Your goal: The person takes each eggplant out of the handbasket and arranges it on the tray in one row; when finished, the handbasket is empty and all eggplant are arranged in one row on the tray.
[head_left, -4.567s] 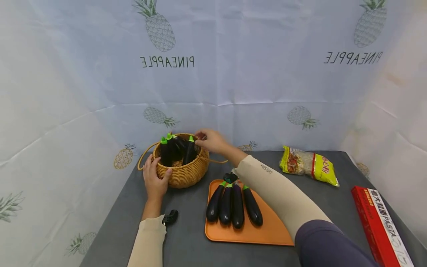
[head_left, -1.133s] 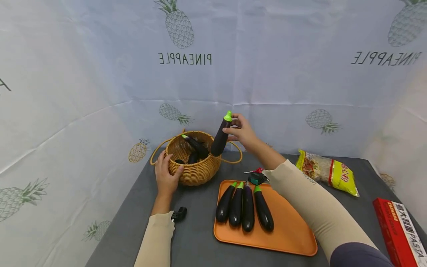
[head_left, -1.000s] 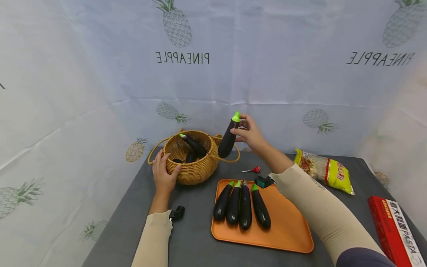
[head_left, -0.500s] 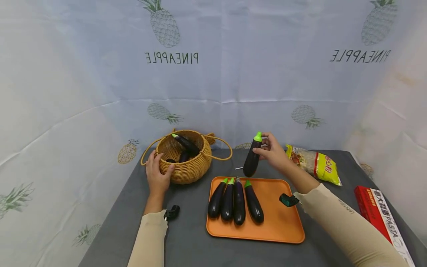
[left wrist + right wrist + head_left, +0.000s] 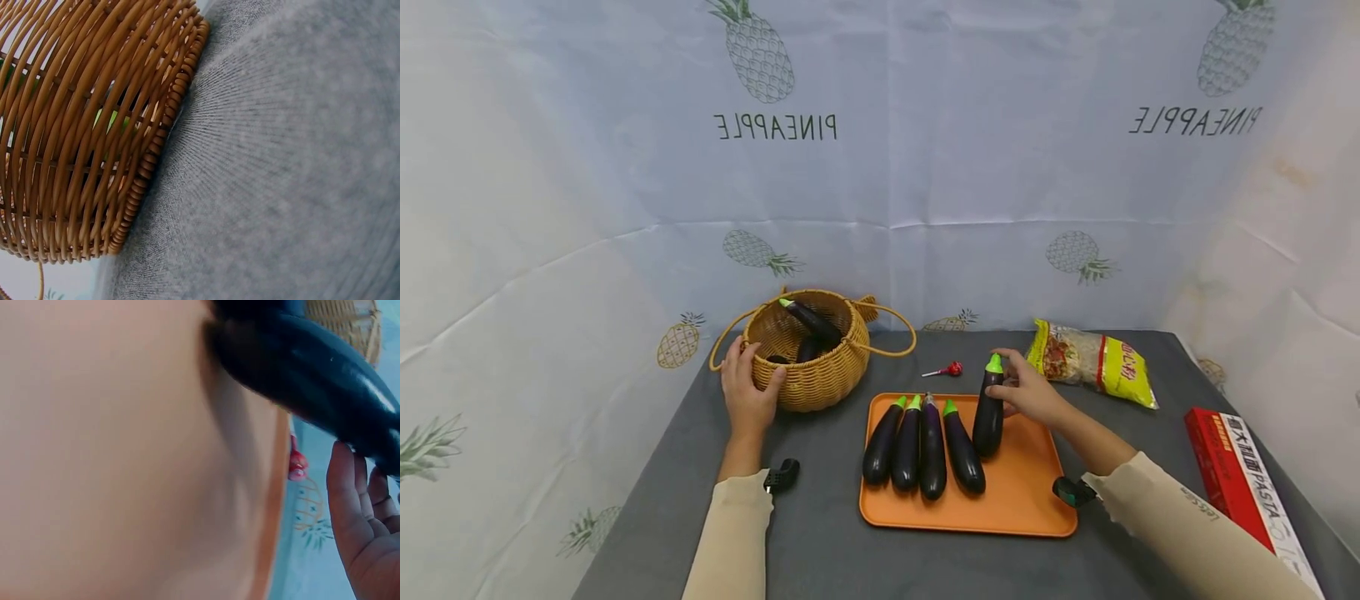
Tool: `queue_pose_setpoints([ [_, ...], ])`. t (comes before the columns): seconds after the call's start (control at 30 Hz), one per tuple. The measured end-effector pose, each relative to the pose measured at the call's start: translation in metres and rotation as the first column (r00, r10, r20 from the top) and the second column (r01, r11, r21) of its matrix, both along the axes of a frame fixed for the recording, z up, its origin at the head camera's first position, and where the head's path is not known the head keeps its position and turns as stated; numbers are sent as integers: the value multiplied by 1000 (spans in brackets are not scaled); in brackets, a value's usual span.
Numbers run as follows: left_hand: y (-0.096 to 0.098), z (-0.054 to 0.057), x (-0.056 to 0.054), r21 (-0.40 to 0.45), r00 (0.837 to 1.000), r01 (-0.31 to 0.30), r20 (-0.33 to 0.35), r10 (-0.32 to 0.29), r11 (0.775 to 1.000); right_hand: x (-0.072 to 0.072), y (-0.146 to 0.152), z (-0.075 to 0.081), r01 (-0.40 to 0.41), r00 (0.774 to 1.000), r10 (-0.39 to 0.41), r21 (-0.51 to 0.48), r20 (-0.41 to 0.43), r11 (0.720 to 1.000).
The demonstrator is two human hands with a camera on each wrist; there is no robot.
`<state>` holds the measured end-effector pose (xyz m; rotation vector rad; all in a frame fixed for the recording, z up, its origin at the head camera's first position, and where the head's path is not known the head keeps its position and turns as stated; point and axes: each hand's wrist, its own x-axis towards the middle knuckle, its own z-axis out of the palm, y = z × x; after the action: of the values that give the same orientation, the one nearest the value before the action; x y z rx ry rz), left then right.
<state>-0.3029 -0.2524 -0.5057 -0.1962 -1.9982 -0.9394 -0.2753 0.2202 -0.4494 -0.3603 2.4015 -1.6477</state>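
My right hand (image 5: 1030, 392) pinches a dark eggplant (image 5: 988, 421) near its green stem end, fingers behind and thumb in front. It stands nearly upright over the orange tray (image 5: 1030, 508), its lower end close to the tray. In the right wrist view the same eggplant (image 5: 337, 381) slants above the fingers. To its left, several eggplants (image 5: 932, 458) lie side by side on the tray. My left hand (image 5: 748, 396) grips the near left rim of the wicker basket (image 5: 816, 387), thumb along its front wall. Inside the basket, an eggplant (image 5: 812, 321) leans over other dark ones, partly hidden.
Behind the tray lies a red lollipop (image 5: 953, 368). A yellow noodle bag (image 5: 1093, 362) sits at the back right and a red pasta box (image 5: 1247, 487) at the right edge. The basket's looped handle (image 5: 895, 333) sticks out rightward. White pineapple-print cloth (image 5: 962, 192) hangs behind the grey table.
My right hand has taken an eggplant out of the basket, carried it rightward and lowered it over the tray's right part. My left hand has stayed on the basket.
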Motion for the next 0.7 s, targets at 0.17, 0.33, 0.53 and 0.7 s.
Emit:
queue_pose_setpoints([
  [0.17, -1, 0, 0, 3, 1000, 0, -5, 0, 1000, 3, -9, -13, -10, 997, 8, 26, 71, 1000],
  [0.33, -2, -1, 0, 2, 1000, 2, -8, -2, 1000, 5, -18, -26, -16, 991, 2, 104, 136, 994],
  [0.53, -1, 0, 0, 3, 1000, 12, 0, -12, 1000, 8, -19, -34, -5, 990, -31, 249, 140, 968],
  [0.7, -1, 0, 0, 3, 1000, 20, 9, -20, 1000, 10, -18, -37, 6, 987, -53, 295, 150, 955],
])
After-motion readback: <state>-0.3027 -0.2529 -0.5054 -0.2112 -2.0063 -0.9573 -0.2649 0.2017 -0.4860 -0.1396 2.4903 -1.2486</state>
